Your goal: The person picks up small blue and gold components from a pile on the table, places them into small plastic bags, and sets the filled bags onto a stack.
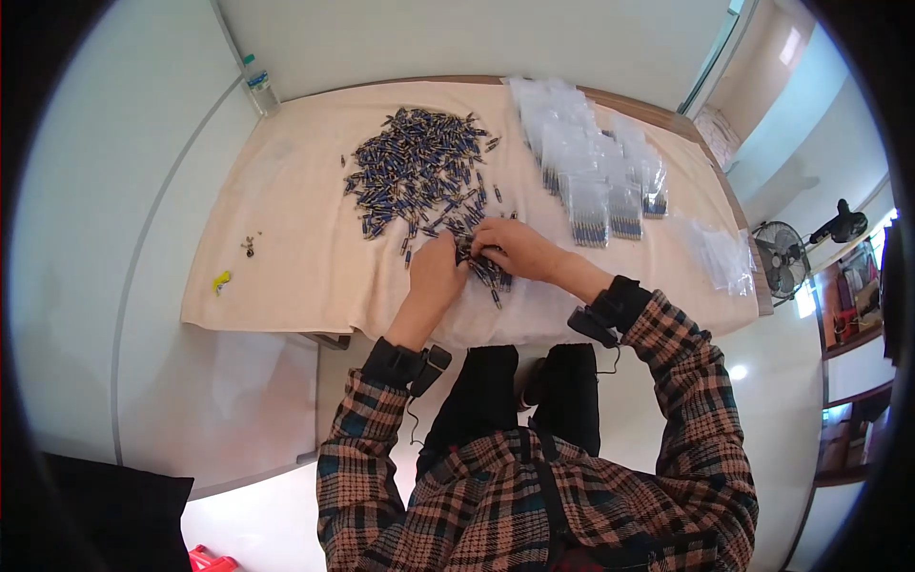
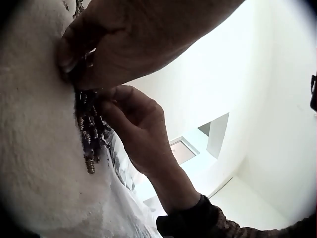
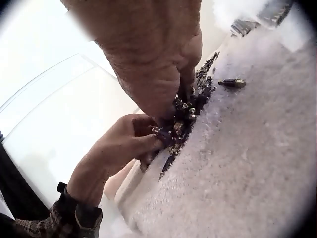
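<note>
Small dark blue cylindrical pieces with brass-coloured threaded ends, pen-tip-like in shape, lie in a big heap (image 1: pixel 415 162) on the cloth. At the heap's near end both hands work close together over a small cluster (image 1: pixel 491 275) of the same pieces. My left hand (image 1: pixel 438 274) has curled fingers and thumb pinching several pieces, as the right wrist view shows at the held pieces (image 3: pixel 162 133). Beside it, my right hand (image 1: pixel 515 250) bends over the cluster, thumb and forefinger pinching among the pieces (image 2: pixel 86 119). Its fingertips are partly hidden.
Clear plastic bags (image 1: pixel 586 181) filled with rows of pieces lie at the back right. Flat bags (image 1: pixel 720 253) sit near the right edge. A yellow item (image 1: pixel 221 281) and tiny bits (image 1: pixel 251 248) are on the left. A bottle (image 1: pixel 259 86) stands at the back left corner.
</note>
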Motion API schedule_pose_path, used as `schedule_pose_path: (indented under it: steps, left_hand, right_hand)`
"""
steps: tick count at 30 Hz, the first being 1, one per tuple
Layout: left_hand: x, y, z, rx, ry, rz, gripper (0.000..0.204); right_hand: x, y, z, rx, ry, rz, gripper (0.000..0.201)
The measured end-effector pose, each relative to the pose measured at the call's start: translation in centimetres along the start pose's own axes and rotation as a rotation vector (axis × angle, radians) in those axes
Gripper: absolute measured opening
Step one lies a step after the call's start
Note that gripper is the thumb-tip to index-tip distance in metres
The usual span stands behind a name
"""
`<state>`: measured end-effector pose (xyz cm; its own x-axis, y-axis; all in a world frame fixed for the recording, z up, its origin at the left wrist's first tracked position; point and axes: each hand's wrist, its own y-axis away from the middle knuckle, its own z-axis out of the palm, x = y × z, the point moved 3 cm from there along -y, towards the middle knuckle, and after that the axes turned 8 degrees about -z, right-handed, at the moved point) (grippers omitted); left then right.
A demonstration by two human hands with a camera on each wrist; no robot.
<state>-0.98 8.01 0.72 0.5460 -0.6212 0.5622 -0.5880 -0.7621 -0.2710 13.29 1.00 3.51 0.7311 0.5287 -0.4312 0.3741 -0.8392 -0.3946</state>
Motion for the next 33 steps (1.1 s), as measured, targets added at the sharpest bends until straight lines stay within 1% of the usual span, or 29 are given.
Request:
schedule_pose_path:
  steps: [1,4,6,8,9,10,12,13,14,16,17,18,21,22,24,25,26,28,29,30,32,33]
  left_hand:
    - [-0.1,-0.1,0.2,0.0,-0.008,0.001,0.029]
    - [0.2,-0.5,1.0,0.052,0.019,0.144,0.028]
    - [0.0,-0.9,1.3,0.007,0.033,0.167,0.029]
    - [0.1,-1.5,1.3,-0.064,0.085,0.206,0.033]
    - [0.1,-1.7,1.2,-0.068,0.084,0.213,0.033]
    - [-0.2,-2.0,1.4,-0.194,0.132,0.142,0.036]
    - [0.5,-2.0,0.8,-0.446,0.223,-0.007,0.043]
    - [1.3,-1.8,0.5,-0.45,0.221,-0.002,0.043]
    - [2.1,-1.5,0.1,-0.386,0.162,0.007,0.044]
    - [3.2,-0.6,-0.1,-0.257,0.048,0.014,0.048]
    - [3.2,-0.5,0.1,-0.256,0.048,0.012,0.048]
    - [3.3,-0.8,0.1,-0.252,0.054,0.025,0.049]
    - [3.2,-1.0,0.8,-0.243,0.075,0.045,0.05]
    - [3.0,-1.0,1.1,-0.204,0.095,0.067,0.048]
    - [2.2,-1.4,1.7,-0.122,0.135,0.116,0.045]
    - [1.7,-1.7,2.1,-0.121,0.136,0.117,0.045]
    - [1.0,-2.2,2.6,-0.149,0.255,0.083,0.043]
    - [0.4,-3.0,3.1,-0.213,0.492,0.006,0.039]
    - [0.6,-3.2,3.2,-0.225,0.495,0.002,0.039]
    - [0.8,-3.6,3.2,-0.227,0.582,0.035,0.038]
    - [2.2,-4.0,2.2,-0.221,0.757,0.103,0.037]
    - [2.6,-3.7,1.6,-0.226,0.761,0.102,0.037]
  right_hand:
    - [-0.2,0.5,-0.1,0.033,-0.061,0.018,0.01]
    - [-1.0,1.7,-0.8,0.086,-0.108,0.0,0.012]
    - [-1.6,2.5,-1.4,0.119,-0.132,-0.007,0.014]
    - [-1.8,3.3,-2.6,0.182,-0.257,0.126,0.023]
    - [-1.7,3.7,-2.9,0.211,-0.317,0.194,0.027]
    - [-1.6,4.0,-3.0,0.219,-0.314,0.198,0.027]
    - [-1.2,4.5,-2.5,0.236,-0.137,0.092,0.039]
    - [-1.4,4.4,-2.6,0.242,-0.048,0.037,0.045]
    - [-1.4,4.2,-2.5,0.244,-0.047,0.04,0.045]
    - [-1.6,3.6,-1.8,0.16,0.048,0.052,0.054]
    - [-1.7,3.3,-1.4,0.119,0.096,0.056,0.058]
    - [-1.6,2.8,-1.5,0.12,0.1,0.052,0.058]
    - [-1.0,1.9,-0.9,0.038,-0.005,0.146,0.062]
    - [-0.9,1.7,-0.7,0.035,-0.001,0.14,0.062]
    - [-0.3,1.7,-0.1,0.146,0.02,0.199,0.061]
    - [0.0,1.9,0.2,0.204,0.025,0.236,0.061]
    - [0.1,1.7,0.1,0.204,0.026,0.239,0.061]
    - [0.2,1.0,-0.2,0.304,0.014,0.177,0.06]
    - [0.2,0.9,-0.4,0.353,0.006,0.151,0.06]
    - [0.2,1.1,-0.6,0.35,0.001,0.165,0.06]
    - [-1.2,0.4,-3.0,0.312,0.02,0.217,0.055]
    - [-1.5,0.3,-3.6,0.293,0.033,0.239,0.053]
